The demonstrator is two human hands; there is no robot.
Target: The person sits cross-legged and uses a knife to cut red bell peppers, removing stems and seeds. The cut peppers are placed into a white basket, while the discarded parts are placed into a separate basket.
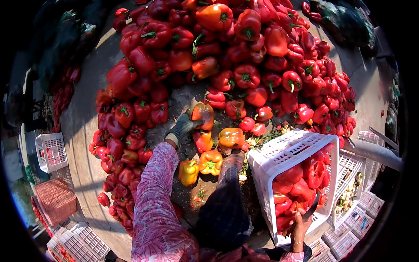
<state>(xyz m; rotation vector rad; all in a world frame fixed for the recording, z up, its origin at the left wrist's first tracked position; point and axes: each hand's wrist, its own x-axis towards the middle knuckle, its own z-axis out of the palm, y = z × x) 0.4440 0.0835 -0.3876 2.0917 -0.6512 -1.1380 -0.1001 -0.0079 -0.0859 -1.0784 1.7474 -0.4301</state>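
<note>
My left hand [182, 127], in a grey-green knitted glove, reaches forward and is closed on an orange-red bell pepper [202, 115]. Close by on the ground sit an orange bell pepper [231, 138], another orange one [210, 163] and a yellow one [188, 172]. My bare right hand [300, 228] is at the near right, fingers wrapped round what looks like a knife [312, 206] with a dark blade. It is beside the opening of a tilted white plastic crate [290, 153], which holds cut red pepper pieces [301, 185].
A large heap of red bell peppers [246, 74] curves around the front and left. White crates [51, 152] and a reddish crate [56, 200] stand at left. More white crates [334, 236] are at right, near a grey metal pipe [377, 153]. Pepper scraps [266, 137] litter the ground.
</note>
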